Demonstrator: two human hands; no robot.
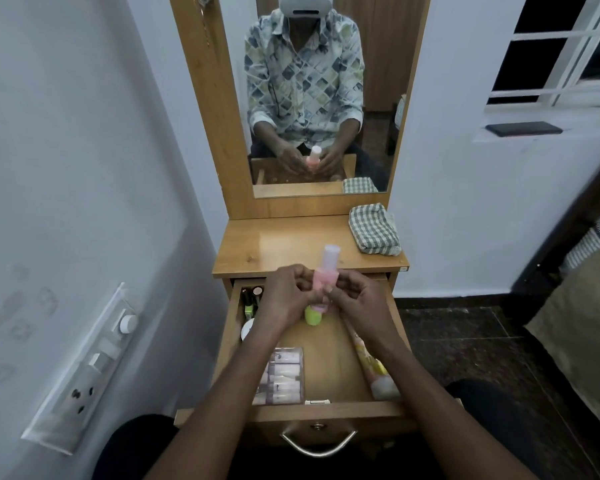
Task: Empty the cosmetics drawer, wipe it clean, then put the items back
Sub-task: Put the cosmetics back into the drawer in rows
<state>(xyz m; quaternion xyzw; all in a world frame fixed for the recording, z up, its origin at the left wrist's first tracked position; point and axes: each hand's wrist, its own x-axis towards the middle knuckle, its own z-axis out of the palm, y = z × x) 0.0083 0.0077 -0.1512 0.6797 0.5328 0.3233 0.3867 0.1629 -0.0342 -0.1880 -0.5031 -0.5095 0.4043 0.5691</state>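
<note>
A pink bottle (326, 271) with a clear cap stands upright above the open wooden drawer (326, 408), held between both hands. My left hand (286, 296) and my right hand (355, 299) each grip its lower half from either side. Below it in the drawer lies a lime-green bottle (312, 316). Along the drawer's right side lies a yellow-and-pink tube (373, 367). A clear box of small items (283, 375) sits at the front left, and lipsticks (252, 299) and a white jar (246, 329) at the back left, partly hidden by my left arm.
A folded green checked cloth (374, 230) lies on the right of the dresser top (284, 244). The mirror (312, 98) stands behind it. A wall with a switch panel (90, 368) is close on the left; a bed (586, 306) stands on the right.
</note>
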